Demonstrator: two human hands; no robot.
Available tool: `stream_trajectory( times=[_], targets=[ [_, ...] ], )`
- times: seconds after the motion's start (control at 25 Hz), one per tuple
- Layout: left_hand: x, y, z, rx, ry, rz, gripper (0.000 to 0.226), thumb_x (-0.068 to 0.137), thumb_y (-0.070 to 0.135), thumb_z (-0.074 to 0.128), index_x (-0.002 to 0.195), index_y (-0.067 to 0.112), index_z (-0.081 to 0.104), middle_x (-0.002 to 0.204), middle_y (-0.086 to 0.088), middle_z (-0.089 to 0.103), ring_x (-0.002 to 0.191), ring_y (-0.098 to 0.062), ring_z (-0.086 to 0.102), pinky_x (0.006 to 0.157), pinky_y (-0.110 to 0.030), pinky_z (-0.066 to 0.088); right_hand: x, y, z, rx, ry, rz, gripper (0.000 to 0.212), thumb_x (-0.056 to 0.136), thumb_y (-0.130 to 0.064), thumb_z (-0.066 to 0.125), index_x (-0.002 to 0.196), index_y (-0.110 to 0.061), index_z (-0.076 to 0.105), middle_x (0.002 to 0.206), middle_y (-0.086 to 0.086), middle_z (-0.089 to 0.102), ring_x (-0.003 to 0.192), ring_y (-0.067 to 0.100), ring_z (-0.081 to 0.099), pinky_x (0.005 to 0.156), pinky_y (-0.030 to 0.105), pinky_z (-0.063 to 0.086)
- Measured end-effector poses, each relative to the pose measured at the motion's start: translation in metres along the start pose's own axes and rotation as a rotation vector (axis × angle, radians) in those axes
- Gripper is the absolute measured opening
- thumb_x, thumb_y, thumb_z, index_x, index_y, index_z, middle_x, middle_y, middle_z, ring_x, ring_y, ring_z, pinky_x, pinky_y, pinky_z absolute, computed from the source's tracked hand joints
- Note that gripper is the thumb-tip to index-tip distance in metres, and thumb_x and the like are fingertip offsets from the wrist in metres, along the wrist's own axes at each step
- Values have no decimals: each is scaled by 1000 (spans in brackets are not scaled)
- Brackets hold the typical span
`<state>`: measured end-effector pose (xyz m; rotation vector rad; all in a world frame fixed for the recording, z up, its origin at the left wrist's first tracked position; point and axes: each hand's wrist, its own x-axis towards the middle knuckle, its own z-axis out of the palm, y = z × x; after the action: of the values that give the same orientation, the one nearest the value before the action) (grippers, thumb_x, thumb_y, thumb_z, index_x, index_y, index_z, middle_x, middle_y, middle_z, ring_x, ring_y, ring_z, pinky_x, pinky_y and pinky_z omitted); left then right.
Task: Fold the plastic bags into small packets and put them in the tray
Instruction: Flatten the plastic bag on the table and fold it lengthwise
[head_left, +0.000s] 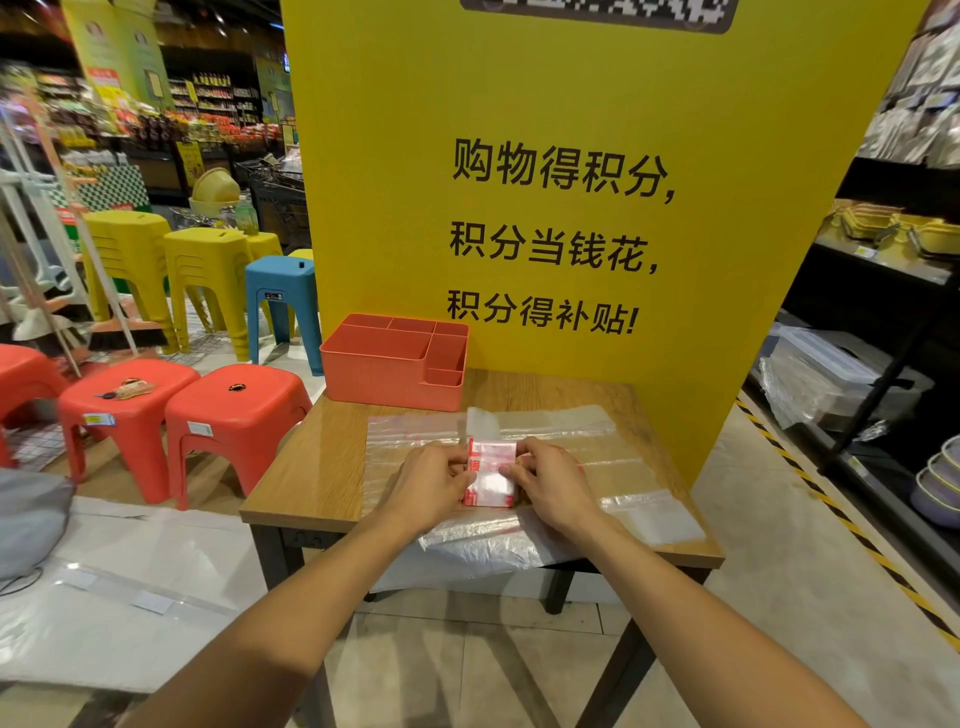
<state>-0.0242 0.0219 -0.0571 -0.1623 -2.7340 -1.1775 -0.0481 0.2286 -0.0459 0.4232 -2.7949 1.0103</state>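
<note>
Two hands work 1 part-folded packet (491, 478) at mid-table; left hand (431, 480) pinches its left edge w/ fingers curled in; right hand (550, 483) pinches the right edge, fingertips bent onto the red print; 1 clear flap stands up at the packet's far end. Under it lie flat clear bags (597, 467) (overlapping, so no count possible) on the wood table (311, 467); 1 coral tray (384, 384), divided into compartments, sits at the far left corner, apart from the packet. Left of the table: 3 red stools (234, 410); 1 blue stool (280, 291).
</note>
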Motion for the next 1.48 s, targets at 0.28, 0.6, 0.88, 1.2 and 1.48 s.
stream_trajectory(
  times=[0.28, 0.6, 0.88, 1.2, 1.48],
  targets=[
    [1, 2, 1, 121, 24, 9, 43, 93, 18, 75, 134, 27, 69, 123, 2, 70, 110, -19, 67, 92, -44, 58, 1, -3, 6, -175, 10, 1, 19, 95, -46, 66, 101, -31, 75, 93, -11, 76, 88, 14, 68, 70, 33, 47],
    [2, 2, 3, 198, 28, 62, 29, 95, 18, 73, 124, 17, 75, 136, -1, 69, 118, -21, 67, 100, -41, 55, -2, -7, 15, -36, 94, -14, 11, 91, -27, 73, 101, -29, 78, 83, -10, 76, 73, 5, 66, 69, 33, 55],
    [2, -3, 5, 266, 10, 104, 30, 97, 19, 69, 126, 19, 75, 149, 0, 58, 130, -24, 61, 111, -43, 48, -1, -7, 15, -49, 81, -57, 12, 90, -24, 77, 101, -23, 80, 98, -6, 76, 89, 11, 67, 82, 35, 57],
    [2, -10, 1, 193, 38, 105, 25, 93, 20, 73, 117, 24, 79, 134, 1, 70, 124, -16, 64, 107, -38, 50, -4, -6, 15, 21, 15, -52, 10, 94, -25, 75, 102, -25, 80, 91, -11, 76, 81, 2, 67, 75, 24, 51],
    [-8, -8, -16, 368, -222, 347, 39, 102, 44, 59, 128, 18, 74, 152, 0, 55, 140, -20, 49, 115, -30, 35, 1, 3, 3, -207, -153, -313, 27, 101, -29, 62, 124, -21, 75, 132, -6, 70, 121, 17, 60, 107, 39, 45]
  ],
)
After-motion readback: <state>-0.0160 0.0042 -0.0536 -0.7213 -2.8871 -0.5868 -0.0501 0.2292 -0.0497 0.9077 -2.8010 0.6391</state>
